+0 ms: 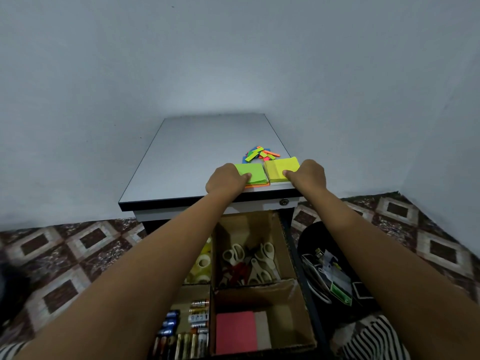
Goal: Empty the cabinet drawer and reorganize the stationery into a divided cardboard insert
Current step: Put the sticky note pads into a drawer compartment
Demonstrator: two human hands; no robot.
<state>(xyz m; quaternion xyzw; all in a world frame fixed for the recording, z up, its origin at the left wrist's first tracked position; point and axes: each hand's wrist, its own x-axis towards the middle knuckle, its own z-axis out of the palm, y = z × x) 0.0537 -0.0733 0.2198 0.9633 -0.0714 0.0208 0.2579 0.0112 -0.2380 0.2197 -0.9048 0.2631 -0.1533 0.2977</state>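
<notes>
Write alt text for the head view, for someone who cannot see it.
On the cabinet top, the left hand holds a green sticky-note pad and the right hand a yellow pad. Below, the cardboard insert holds scissors, tape, batteries and a pink pad.

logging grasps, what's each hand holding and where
Left hand pinches the green square sticky-note stack at its near left corner; right hand pinches the yellow square sticky-note stack at its near right corner.

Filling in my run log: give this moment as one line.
left hand: grips green sticky notes | right hand: grips yellow sticky notes | where: cabinet top | cardboard insert: partly filled
</notes>
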